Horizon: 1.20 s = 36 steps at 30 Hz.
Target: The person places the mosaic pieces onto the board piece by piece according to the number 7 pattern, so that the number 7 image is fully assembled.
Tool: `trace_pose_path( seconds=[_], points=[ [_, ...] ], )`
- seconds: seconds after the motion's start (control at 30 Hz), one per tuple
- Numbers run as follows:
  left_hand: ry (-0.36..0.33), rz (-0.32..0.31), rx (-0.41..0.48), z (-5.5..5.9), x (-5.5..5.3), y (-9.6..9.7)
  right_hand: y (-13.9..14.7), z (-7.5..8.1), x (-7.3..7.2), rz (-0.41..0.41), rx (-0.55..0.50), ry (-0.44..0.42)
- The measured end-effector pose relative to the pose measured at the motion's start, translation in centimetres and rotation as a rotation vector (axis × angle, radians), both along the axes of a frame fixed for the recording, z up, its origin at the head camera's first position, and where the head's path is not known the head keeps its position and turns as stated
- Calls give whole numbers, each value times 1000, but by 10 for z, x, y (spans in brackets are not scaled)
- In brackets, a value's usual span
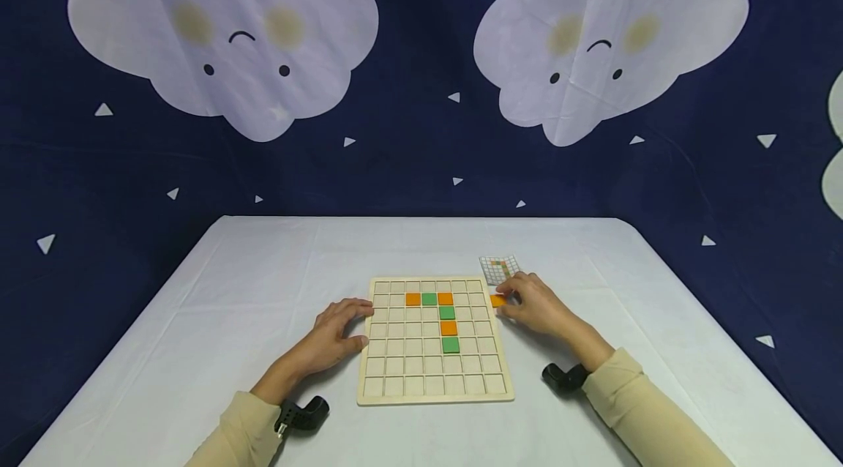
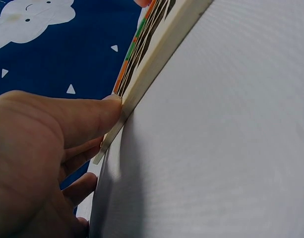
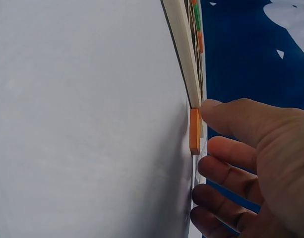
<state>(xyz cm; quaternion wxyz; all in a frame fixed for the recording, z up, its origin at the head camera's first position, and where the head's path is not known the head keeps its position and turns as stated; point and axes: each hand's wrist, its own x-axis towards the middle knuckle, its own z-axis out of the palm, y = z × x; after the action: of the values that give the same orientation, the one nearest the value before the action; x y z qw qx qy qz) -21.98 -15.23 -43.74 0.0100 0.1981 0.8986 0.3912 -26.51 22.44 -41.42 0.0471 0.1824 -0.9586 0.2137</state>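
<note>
A square wooden grid board [image 1: 403, 367] lies on the table, with three orange and three green tiles [image 1: 447, 312] in a row and a column. My left hand [image 1: 332, 335] rests at the board's left edge, its thumb [image 2: 99, 115] touching the side and its fingertips at the rim farther back. A loose orange tile [image 3: 194, 133] lies flat just off the board's right edge. My right hand [image 1: 540, 306] is over it, thumb and index finger apart around it. In the right wrist view the thumb tip [image 3: 210, 108] is close beside the tile and the other fingers are spread.
Behind my right hand lies a small card [image 1: 497, 269] printed with a grid and coloured squares, partly hidden by the fingers. A white cloth covers the table [image 1: 230, 291]. A dark blue backdrop [image 1: 421, 159] with clouds hangs behind it.
</note>
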Motion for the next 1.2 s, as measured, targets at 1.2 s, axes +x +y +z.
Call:
trace_pose_path(
  seconds=[1.2],
  points=[
    [-3, -9, 2, -1, -1, -1, 7, -1, -12, 22, 46, -59]
  ],
)
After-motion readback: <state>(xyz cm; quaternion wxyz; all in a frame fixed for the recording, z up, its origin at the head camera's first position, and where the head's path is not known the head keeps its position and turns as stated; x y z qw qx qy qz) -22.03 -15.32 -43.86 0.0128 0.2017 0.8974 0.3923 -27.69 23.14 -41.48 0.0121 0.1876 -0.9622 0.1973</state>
